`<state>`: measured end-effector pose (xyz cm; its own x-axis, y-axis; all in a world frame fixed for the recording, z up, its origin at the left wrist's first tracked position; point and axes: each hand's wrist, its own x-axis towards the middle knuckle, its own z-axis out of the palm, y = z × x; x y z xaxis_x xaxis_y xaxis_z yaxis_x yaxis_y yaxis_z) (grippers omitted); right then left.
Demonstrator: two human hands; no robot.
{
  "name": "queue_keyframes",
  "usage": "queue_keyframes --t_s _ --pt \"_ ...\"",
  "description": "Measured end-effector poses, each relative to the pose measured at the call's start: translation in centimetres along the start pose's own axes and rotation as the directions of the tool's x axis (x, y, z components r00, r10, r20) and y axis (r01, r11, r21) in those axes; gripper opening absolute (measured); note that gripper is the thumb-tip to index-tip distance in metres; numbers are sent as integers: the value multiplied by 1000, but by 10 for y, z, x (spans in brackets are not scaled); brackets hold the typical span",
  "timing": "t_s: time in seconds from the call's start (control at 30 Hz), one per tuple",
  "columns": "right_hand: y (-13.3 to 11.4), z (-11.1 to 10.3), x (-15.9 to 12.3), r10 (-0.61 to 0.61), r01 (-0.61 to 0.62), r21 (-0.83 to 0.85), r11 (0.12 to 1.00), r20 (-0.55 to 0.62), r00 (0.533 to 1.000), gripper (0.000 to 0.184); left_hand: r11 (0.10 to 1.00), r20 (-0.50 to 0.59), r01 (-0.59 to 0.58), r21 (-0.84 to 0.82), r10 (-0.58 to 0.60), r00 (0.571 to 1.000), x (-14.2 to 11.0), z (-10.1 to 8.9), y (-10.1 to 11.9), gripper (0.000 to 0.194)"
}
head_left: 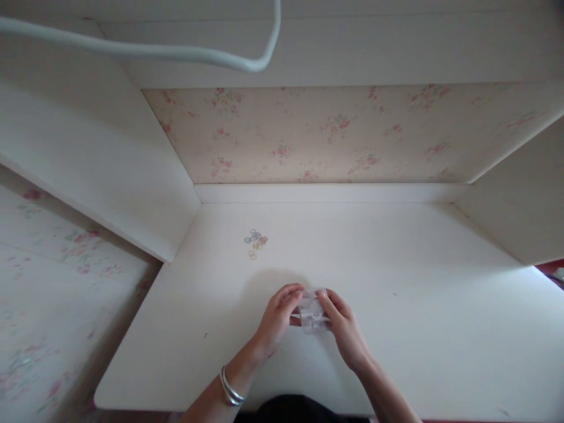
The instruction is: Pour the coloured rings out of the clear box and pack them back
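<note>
Soft, dim light here, brightest across the middle of the desk (352, 247), with the corners falling dark. A faint shadow (275, 282) spreads beyond the hands. The wide lens bends the edges; the clear case (314, 311) looks hazy, its detail soft.

A domestic room, apparently in a home, is indicated. Floral wallpaper (282, 135) is observed behind a white bench (418, 352), and the same pattern is repeated at the left. The bench is enclosed by plain white side panels (101, 153) and an overhead board (330, 53), as in built-in household furniture. A white bent tube (176, 53) is noted above.
</note>
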<state>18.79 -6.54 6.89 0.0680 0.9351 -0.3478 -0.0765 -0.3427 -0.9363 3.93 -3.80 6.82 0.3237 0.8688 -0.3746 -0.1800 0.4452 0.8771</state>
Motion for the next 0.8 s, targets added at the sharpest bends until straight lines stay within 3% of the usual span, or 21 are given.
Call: queue_keyframes --t_s 0.23,0.4,0.53,0.67,0.73,0.8 --pt "12 -4 -1 45 -45 38 998 8 999 35 989 32 -53 139 49 998 7 -5 -7 43" --pt "5 -10 -4 130 -136 35 990 133 983 39 988 9 -39 152 38 999 11 -8 -12 44" --pt "5 -21 -1 112 -119 19 993 209 971 52 990 98 -20 139 6 995 9 -12 -14 52" --pt "6 -53 22 40 -41 9 999 79 996 50 993 155 22 117 -41 987 11 -19 -24 59" --pt "4 -77 41 -18 19 2 1000 -72 997 50 995 148 39 90 -52 988 13 -22 -30 58" --pt "0 -106 64 -65 51 -63 997 -241 968 54 996 151 41 80 -53 987 14 -24 -32 55"
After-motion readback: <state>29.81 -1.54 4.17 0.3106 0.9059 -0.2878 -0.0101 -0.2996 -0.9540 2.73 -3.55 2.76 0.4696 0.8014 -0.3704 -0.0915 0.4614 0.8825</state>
